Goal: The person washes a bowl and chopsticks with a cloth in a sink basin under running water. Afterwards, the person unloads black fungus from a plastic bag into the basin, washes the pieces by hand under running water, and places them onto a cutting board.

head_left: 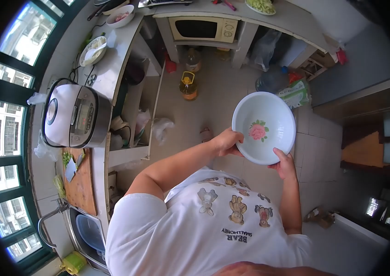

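Observation:
A white basin (275, 120) with a pink flower and green leaves printed inside hangs in front of my body, tilted so that its inside faces me. My left hand (228, 141) grips its left rim, with the thumb over the edge and the other fingers partly hidden beneath. At the lower right rim, my right hand (283, 164) is closed on it too, its thumb on the inner wall and its fingers underneath.
On the left counter stand a rice cooker (75, 115), a cutting board (79, 184) with a knife (70, 170), and bowls of food (93, 51). A sink (87, 230) lies nearer. An oil bottle (189, 87) stands on the floor, and a microwave (203, 29) sits under the far counter.

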Demonstrator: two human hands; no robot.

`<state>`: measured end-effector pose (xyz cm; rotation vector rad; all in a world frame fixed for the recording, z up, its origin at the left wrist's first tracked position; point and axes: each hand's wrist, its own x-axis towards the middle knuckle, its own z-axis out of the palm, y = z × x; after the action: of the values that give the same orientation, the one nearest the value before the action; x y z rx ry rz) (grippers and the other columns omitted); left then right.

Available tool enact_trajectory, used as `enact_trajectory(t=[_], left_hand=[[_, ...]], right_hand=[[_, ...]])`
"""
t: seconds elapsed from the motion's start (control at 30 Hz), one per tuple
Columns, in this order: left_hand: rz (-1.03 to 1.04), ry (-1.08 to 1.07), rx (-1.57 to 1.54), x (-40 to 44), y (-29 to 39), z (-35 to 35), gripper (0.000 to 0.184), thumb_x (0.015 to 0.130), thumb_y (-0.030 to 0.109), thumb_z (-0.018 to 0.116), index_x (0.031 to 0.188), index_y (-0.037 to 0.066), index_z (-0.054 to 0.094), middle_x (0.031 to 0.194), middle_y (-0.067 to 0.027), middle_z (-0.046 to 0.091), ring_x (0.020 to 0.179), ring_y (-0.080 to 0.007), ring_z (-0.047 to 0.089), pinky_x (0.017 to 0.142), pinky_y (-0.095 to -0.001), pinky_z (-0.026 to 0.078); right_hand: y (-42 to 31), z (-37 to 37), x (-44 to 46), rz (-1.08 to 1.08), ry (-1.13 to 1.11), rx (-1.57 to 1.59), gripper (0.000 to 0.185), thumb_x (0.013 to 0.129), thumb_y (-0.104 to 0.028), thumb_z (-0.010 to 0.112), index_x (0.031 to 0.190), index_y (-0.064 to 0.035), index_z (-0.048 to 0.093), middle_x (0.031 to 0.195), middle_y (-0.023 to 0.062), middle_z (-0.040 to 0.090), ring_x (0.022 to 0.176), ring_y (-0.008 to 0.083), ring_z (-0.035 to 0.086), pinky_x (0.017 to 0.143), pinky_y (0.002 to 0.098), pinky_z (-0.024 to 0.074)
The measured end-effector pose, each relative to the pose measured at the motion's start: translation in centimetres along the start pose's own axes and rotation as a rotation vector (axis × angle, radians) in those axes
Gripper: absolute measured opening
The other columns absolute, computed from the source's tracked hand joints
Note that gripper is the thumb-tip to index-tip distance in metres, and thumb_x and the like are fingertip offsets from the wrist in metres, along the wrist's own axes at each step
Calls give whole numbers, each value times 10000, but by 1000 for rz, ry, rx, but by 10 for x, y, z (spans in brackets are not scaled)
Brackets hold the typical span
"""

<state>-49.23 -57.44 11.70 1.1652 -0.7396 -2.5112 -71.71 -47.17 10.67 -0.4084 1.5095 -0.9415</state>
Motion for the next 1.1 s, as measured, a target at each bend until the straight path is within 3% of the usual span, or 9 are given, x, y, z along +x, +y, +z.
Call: enact_trajectory(t=[0.1, 0.13, 0.23, 0.33, 0.43, 0.57, 0.77, 0.97, 1.1], left_hand=[[22, -67, 49, 52, 54, -6, 475, 779, 80, 471, 1220, -49, 349, 1119, -194, 497, 921, -304, 590, 721, -375, 550], [36, -179, -7, 77, 91, -13, 493, 826, 141, 501, 1260, -11, 324, 1148, -169, 498, 986, -293, 566, 787, -385, 518], [114, -156, -17, 104, 150, -14, 511, 869, 201, 506, 1292, 9, 294, 1176, -152, 496, 1019, -284, 552, 876, -386, 464], [140, -187, -6, 121, 197, -34, 488, 890, 217, 493, 1294, 16, 307, 1170, -151, 507, 1054, -283, 533, 920, -378, 429], [137, -135, 25, 139, 220, -75, 437, 886, 187, 487, 1265, 18, 350, 1140, -154, 529, 1062, -276, 528, 916, -360, 432], [194, 200, -87, 155, 233, -135, 330, 881, 144, 471, 1174, 0, 424, 1092, -144, 551, 985, -235, 560, 873, -315, 455], [365, 638, -389, 188, 220, -179, 246, 864, 97, 461, 1089, -1, 461, 1005, -132, 571, 885, -202, 583, 781, -287, 488], [366, 821, -553, 209, 223, -123, 229, 851, 77, 477, 1068, 4, 464, 979, -120, 574, 859, -189, 587, 756, -275, 497], [408, 931, -667, 219, 219, -96, 227, 848, 72, 483, 1065, 9, 465, 986, -117, 571, 854, -185, 590, 751, -274, 501]], right_hand=[[-29, -2, 50, -41, 63, 119, 373, 781, -157, 540, 1112, 1, 474, 885, 104, 598, 654, 199, 601, 486, 308, 501], [-59, 8, 77, -102, 155, 186, 352, 759, -107, 507, 1091, 10, 481, 882, 106, 584, 648, 198, 584, 468, 302, 479], [-117, 12, 119, -151, 156, 372, 331, 767, -107, 490, 1073, 19, 483, 881, 106, 572, 636, 189, 570, 452, 285, 459], [-170, -4, 172, -144, 182, 478, 276, 766, -106, 475, 1010, 19, 495, 769, 109, 575, 575, 179, 562, 419, 236, 427], [-228, -32, 230, -194, 136, 521, 268, 772, -108, 464, 998, 33, 493, 762, 131, 590, 612, 171, 586, 408, 203, 412], [-307, -71, 330, -240, 119, 442, 287, 800, -148, 436, 980, 58, 522, 920, 244, 608, 543, 68, 530, 410, 154, 398], [-425, -104, 499, -237, 76, 444, 259, 820, -138, 409, 937, 71, 506, 953, 276, 588, 504, 59, 505, 406, 146, 395], [-493, -121, 622, -141, 62, 426, 254, 822, -142, 415, 956, 56, 504, 977, 276, 583, 464, 56, 486, 401, 148, 385], [-511, -133, 679, -54, 12, 419, 382, 826, -163, 414, 1124, 74, 450, 1096, 278, 535, 503, 53, 497, 409, 142, 386]])
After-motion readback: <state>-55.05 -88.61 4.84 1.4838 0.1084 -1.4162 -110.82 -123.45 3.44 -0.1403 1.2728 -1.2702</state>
